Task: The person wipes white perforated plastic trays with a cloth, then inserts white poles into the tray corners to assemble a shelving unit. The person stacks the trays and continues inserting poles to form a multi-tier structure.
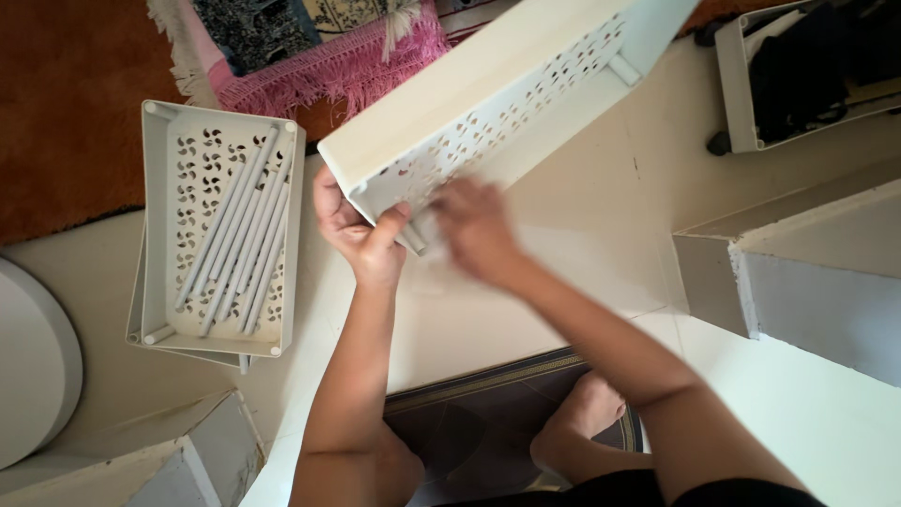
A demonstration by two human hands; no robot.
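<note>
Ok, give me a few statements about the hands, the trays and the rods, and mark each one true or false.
1. The left hand grips a corner of the tilted white perforated tray. True.
2. The right hand rests on the grey rods. False: it is at the tilted tray, blurred.
3. The grey rods lie in the flat tray on the left. True.
4. The flat tray sits alone on the floor. False: another tray lies under it.
5. A pink fringed cloth lies beyond the trays. True.
</note>
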